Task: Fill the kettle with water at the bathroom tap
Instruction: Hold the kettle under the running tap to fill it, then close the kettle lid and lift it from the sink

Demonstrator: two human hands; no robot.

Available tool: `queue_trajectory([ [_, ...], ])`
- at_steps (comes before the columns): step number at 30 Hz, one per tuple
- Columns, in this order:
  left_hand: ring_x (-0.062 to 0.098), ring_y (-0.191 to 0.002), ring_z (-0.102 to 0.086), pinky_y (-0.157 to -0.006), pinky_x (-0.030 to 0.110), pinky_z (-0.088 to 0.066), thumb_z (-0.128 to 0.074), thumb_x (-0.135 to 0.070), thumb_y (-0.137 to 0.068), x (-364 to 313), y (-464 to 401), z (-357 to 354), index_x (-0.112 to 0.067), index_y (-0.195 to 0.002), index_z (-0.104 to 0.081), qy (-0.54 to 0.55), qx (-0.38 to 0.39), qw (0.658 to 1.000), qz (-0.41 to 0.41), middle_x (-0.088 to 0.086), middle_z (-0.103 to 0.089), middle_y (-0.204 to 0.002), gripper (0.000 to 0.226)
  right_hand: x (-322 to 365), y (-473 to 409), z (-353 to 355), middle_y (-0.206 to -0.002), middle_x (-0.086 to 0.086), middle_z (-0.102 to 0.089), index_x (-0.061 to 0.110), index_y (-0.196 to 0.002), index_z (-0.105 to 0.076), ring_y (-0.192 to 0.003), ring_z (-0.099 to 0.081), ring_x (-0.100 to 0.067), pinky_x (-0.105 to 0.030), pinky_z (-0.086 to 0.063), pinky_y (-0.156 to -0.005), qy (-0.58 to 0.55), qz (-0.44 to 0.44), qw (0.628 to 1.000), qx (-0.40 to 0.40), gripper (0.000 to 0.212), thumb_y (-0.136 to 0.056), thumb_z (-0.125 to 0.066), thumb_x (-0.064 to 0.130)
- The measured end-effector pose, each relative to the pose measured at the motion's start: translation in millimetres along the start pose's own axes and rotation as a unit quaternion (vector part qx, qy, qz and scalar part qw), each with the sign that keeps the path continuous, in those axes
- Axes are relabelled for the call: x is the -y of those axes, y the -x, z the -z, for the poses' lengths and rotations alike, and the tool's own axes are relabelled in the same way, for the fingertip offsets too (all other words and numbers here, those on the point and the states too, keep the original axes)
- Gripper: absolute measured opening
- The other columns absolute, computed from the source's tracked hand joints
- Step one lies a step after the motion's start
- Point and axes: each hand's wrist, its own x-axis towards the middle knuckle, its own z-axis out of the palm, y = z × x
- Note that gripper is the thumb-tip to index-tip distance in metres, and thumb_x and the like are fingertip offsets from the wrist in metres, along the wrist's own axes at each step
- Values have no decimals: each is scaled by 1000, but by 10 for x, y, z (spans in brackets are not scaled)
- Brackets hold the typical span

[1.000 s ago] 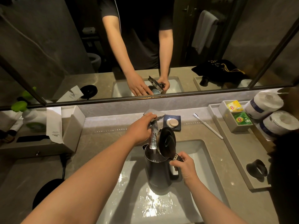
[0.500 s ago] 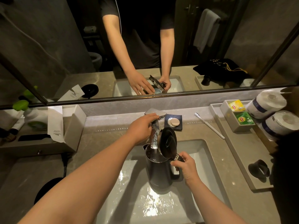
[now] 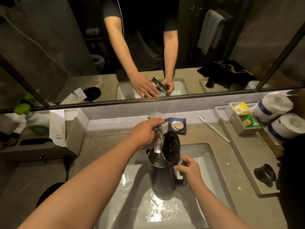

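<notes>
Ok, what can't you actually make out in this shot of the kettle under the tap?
Head view only:
- Water level in the kettle: its raised lid and dark interior hide it.
- Tap lever position: left hand covers it.
- Kettle handle: wrapped by the right hand.
- Print on the folded card: too small.
- Dark round object on the counter: half behind the left forearm.

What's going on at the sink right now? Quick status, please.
Left hand on flat chrome tap lever. Right hand grips dark grey kettle, lid open, water streaming in. Nothing blocking.
</notes>
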Motion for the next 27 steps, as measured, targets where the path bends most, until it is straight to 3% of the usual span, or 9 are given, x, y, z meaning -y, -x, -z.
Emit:
queue_trajectory([
  [6,21,-136,-36,-105,41,-36,-44,6,-86,62,-7,-24,-36,-138,-47,-20,9,1000,-12,-8,-40,-151,66,6,5,15,-56,-1,-54,13,-63,-54,-57,-53,-20,-38,-47,-56,1,3,1000,4,27,-53,-79,12],
  [9,16,-141,-28,-108,38,-28,-46,4,-87,61,-24,-66,-33,-139,-46,-85,60,993,-62,-8,-35,-153,64,11,19,18,-59,-4,-55,10,-66,-54,-60,-54,-23,-40,-48,-59,5,2,1000,4,29,-53,-79,12],
  [13,17,-141,-29,-110,41,-29,-43,9,-84,51,-93,-28,-30,-137,-50,-88,88,991,-47,-7,-37,-152,66,28,71,42,-60,-3,-55,11,-65,-53,-60,-54,-23,-40,-48,-60,4,2,1000,7,29,-53,-79,11],
  [15,22,-135,-39,-106,41,-34,-44,-2,-90,5,-99,18,-29,-134,-54,-36,79,996,-14,-1,-45,-147,52,41,114,59,-58,-3,-53,11,-64,-52,-58,-53,-21,-39,-47,-58,4,5,1000,14,28,-52,-78,10],
  [17,19,-123,-50,-100,36,-41,-47,-19,-95,-73,-30,22,-28,-131,-57,60,9,998,11,1,-56,-137,38,51,162,81,-58,-5,-52,9,-64,-52,-56,-52,-21,-39,-45,-59,-1,9,1000,20,28,-52,-77,8],
  [19,7,-108,-58,-90,31,-49,-53,-32,-94,-144,148,-15,-32,-127,-59,165,-43,985,15,-3,-63,-125,34,71,219,114,-59,-6,-52,8,-66,-53,-57,-52,-21,-39,-44,-61,-4,12,1000,24,28,-52,-77,7],
  [21,-10,-92,-58,-74,17,-51,-60,-41,-88,-190,385,-66,-40,-122,-61,236,-30,971,6,-8,-66,-115,34,100,281,152,-59,-6,-53,7,-67,-54,-56,-52,-20,-38,-44,-61,-4,19,999,27,28,-51,-77,7],
  [23,-18,-100,-51,-81,17,-48,-64,-46,-82,-205,597,-102,-45,-119,-61,224,-12,974,-8,-21,-62,-117,37,143,357,179,-59,-6,-54,7,-67,-55,-54,-51,-20,-36,-43,-59,-9,25,999,30,28,-49,-77,8],
  [27,-7,-114,-51,-96,20,-40,-67,-33,-83,-157,876,-100,-43,-119,-63,194,-59,979,-9,-24,-62,-120,37,248,501,209,-57,-2,-54,14,-62,-56,-55,-51,-19,-36,-43,-59,-8,45,998,34,26,-49,-78,10],
])
